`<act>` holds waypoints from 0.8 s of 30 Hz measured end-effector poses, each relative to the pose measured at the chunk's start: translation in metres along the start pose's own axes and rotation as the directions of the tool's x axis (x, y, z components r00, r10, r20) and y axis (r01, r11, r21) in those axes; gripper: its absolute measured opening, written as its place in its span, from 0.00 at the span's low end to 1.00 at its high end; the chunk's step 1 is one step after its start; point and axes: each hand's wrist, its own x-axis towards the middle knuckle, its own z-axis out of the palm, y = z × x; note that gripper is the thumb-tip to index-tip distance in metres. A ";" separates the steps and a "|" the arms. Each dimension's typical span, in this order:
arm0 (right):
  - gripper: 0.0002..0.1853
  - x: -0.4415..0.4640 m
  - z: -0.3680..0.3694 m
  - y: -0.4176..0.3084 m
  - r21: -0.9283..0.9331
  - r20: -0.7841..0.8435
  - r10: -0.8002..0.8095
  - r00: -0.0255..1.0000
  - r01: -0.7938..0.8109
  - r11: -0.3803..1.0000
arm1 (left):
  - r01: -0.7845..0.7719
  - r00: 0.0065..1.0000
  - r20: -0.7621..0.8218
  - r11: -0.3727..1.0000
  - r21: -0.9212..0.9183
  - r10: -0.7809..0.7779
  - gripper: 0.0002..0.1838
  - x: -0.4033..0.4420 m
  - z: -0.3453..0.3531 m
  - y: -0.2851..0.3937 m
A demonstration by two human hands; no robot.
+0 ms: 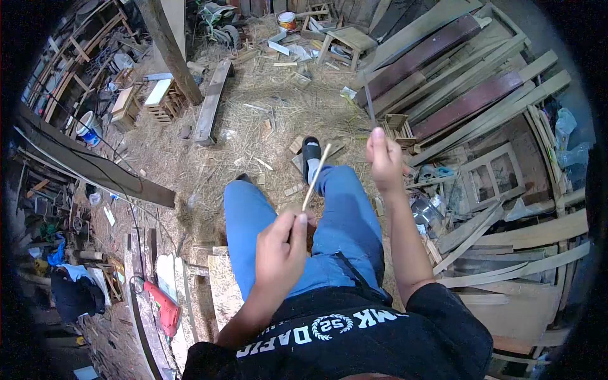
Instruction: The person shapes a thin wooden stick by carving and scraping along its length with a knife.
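My left hand [282, 250] is closed round the lower end of a thin pale wooden stick [317, 176], which points up and slightly right above my lap. Out to the right, my right hand [384, 161] is raised in a fist round the handle end of a knife [368, 101]; its narrow grey blade points up and away from me. The stick and the blade are apart. Below the hands are my legs in blue trousers [345, 209], and a dark sandal [311, 158] shows on one foot.
A red power drill [166, 308] lies on planks at the lower left. Long boards [468, 107] are stacked at the right. A wooden post [168, 50], a low bench [213, 101] and a small stool [349, 43] stand ahead. Shavings cover the floor [266, 98].
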 end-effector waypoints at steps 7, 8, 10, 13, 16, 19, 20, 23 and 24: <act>0.16 -0.054 0.019 -0.032 -0.342 0.186 -0.146 0.971 0.204 0.917 | 0.038 0.999 0.033 0.980 -0.194 -0.032 0.13 0.011 -0.003 -0.002; 0.16 -0.059 0.021 -0.037 -0.329 0.210 -0.204 0.956 0.265 0.906 | 0.016 0.999 0.042 0.981 -0.194 -0.008 0.12 0.011 -0.003 -0.001; 0.16 -0.062 0.023 -0.041 -0.368 0.279 -0.242 0.929 0.337 0.867 | 0.051 0.998 0.044 0.969 -0.240 -0.041 0.10 0.009 -0.004 0.004; 0.18 -0.070 0.031 -0.058 -0.392 0.354 -0.261 0.898 0.396 0.830 | 0.114 0.992 0.083 0.931 -0.347 -0.091 0.08 0.006 -0.004 0.010; 0.23 -0.079 0.035 -0.058 -0.475 0.492 -0.320 0.810 0.558 0.681 | 0.174 0.982 0.143 0.884 -0.434 -0.124 0.09 -0.001 -0.005 0.012; 0.25 -0.086 0.035 -0.061 -0.452 0.507 -0.336 0.794 0.576 0.681 | 0.203 0.976 0.169 0.872 -0.445 -0.141 0.09 -0.011 -0.007 0.012; 0.25 -0.088 0.033 -0.063 -0.451 0.508 -0.336 0.793 0.577 0.681 | 0.163 0.983 0.139 0.908 -0.385 -0.118 0.08 -0.013 -0.006 0.010; 0.26 -0.094 0.029 -0.068 -0.498 0.533 -0.343 0.774 0.614 0.612 | 0.044 0.996 0.086 0.951 -0.305 -0.019 0.07 -0.018 0.003 0.004; 0.26 -0.096 0.028 -0.069 -0.503 0.552 -0.352 0.756 0.638 0.583 | -0.032 0.996 0.066 0.959 -0.283 0.053 0.07 -0.020 0.006 0.005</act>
